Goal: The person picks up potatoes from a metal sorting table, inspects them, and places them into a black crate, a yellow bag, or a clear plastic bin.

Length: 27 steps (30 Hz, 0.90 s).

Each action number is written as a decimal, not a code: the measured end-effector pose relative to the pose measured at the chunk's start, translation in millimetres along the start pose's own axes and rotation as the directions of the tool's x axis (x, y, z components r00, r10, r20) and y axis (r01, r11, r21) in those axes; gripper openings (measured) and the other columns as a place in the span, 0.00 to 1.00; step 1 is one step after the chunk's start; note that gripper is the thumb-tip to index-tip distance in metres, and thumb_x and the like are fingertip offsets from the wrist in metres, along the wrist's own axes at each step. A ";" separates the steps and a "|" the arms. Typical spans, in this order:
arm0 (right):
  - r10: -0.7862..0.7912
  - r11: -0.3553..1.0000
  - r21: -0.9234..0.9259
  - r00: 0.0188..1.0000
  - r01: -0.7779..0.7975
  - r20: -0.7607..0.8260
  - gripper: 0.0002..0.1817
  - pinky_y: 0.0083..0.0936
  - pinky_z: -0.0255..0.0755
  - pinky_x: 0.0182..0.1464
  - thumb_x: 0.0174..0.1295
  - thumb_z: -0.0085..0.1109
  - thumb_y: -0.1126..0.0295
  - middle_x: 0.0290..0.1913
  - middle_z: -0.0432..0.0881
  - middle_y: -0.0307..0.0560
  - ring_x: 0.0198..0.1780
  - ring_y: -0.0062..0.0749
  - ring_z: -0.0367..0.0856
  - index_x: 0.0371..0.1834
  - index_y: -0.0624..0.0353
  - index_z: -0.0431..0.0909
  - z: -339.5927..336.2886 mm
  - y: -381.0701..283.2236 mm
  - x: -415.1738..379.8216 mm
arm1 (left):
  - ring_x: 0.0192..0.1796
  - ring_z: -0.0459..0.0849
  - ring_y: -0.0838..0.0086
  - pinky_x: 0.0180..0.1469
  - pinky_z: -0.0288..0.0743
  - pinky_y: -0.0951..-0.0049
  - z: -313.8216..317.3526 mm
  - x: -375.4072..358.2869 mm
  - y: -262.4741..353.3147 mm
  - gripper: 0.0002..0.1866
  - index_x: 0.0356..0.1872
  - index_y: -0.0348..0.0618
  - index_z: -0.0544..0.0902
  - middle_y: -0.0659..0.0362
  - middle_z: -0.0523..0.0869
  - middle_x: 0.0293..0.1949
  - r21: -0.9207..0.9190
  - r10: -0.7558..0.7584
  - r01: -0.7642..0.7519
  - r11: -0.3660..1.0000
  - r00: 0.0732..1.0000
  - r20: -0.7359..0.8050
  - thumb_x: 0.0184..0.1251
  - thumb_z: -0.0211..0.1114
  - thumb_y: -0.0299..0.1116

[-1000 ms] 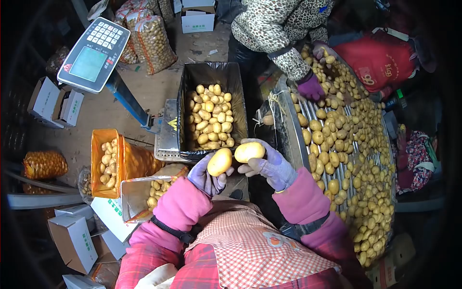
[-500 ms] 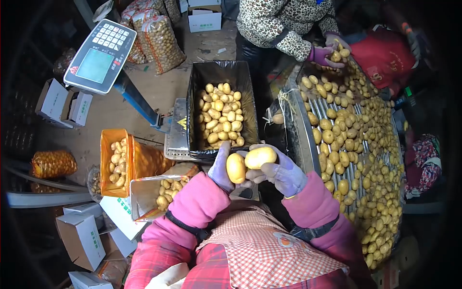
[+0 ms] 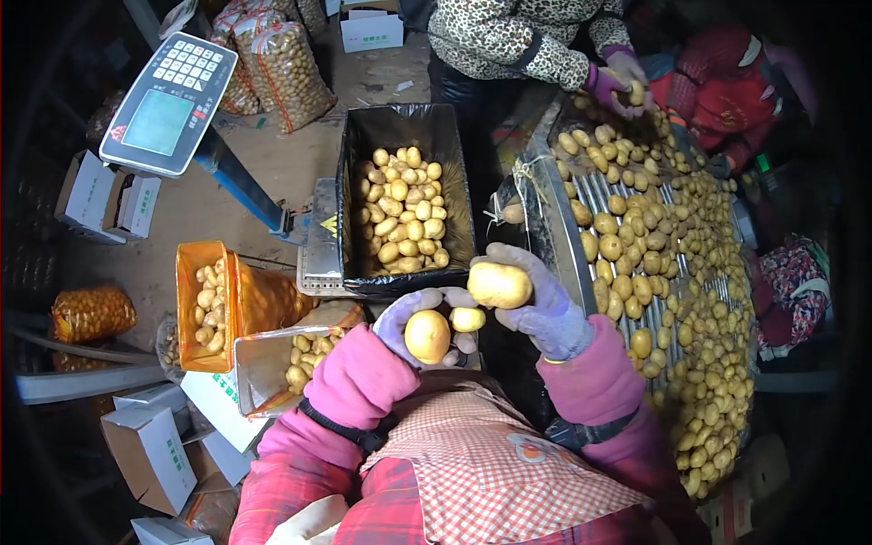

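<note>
My left hand [image 3: 397, 320], in a pale purple glove, is closed round a rounded potato [image 3: 427, 337]. A smaller potato [image 3: 468, 319] sits at its fingertips, between the two hands. My right hand [image 3: 551, 313], gloved alike, grips a large oval potato [image 3: 500, 285] between thumb and fingers, slightly higher than the left one. Both hands are in front of a bin lined with black plastic [image 3: 461, 213], which holds a heap of potatoes [image 3: 400, 213].
A roller conveyor [image 3: 595, 193] covered with potatoes runs along the right. Across it, a person's gloved hands [image 3: 618, 86] hold a potato. A scale display [image 3: 168, 104] stands at upper left. Orange crate [image 3: 184, 300], clear-lined box [image 3: 259, 386] and cartons [image 3: 150, 454] crowd the left.
My hands have moved apart, the right one rising with its potato. The left hand's potato has turned and shifted down-left, and a smaller potato now shows between the hands. The view has shifted slightly.
</note>
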State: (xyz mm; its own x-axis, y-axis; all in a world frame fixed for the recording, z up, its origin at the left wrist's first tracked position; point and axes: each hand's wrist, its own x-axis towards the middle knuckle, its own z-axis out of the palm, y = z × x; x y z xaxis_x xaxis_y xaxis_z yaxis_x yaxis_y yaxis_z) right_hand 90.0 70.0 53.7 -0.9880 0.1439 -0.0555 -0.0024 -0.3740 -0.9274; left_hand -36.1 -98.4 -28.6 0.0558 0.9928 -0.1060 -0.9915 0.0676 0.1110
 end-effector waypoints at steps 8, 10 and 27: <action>-0.070 0.758 -0.652 0.997 0.036 -0.025 0.33 0.34 0.64 0.66 0.50 0.47 0.85 0.61 0.72 0.53 0.64 0.42 0.69 0.65 0.61 0.64 2.4 26.5 4.1 | 0.37 0.85 0.59 0.33 0.80 0.65 9.3 5.3 -11.2 0.29 0.56 0.45 0.74 0.52 0.83 0.43 0.074 -0.017 0.022 0.997 0.998 -0.064 0.68 0.51 0.60; -0.158 0.650 -0.741 0.984 0.167 0.084 0.34 0.36 0.62 0.67 0.49 0.47 0.85 0.61 0.72 0.54 0.64 0.44 0.69 0.66 0.60 0.64 0.8 29.7 5.2 | 0.33 0.84 0.62 0.30 0.78 0.69 8.5 7.7 -16.3 0.33 0.55 0.43 0.74 0.51 0.83 0.42 0.069 0.000 0.004 0.998 0.999 -0.050 0.65 0.51 0.63; 0.247 0.898 -0.286 0.922 -0.333 -0.297 0.24 0.20 0.67 0.57 0.64 0.46 0.79 0.58 0.74 0.52 0.56 0.28 0.74 0.65 0.65 0.64 -42.2 51.8 -41.5 | 0.37 0.84 0.65 0.34 0.81 0.71 -19.6 -44.0 20.5 0.41 0.61 0.37 0.70 0.52 0.82 0.43 0.311 0.245 -0.172 0.934 0.946 -0.212 0.59 0.60 0.63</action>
State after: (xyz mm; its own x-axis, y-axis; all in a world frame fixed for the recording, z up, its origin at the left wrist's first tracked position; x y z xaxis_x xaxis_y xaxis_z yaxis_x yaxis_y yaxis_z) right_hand 137.5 83.3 -7.6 -0.8660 0.3123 -0.3905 0.3711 -0.1220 -0.9205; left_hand -61.3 -142.7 -41.0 -0.2153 0.9347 -0.2827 -0.8996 -0.0772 0.4297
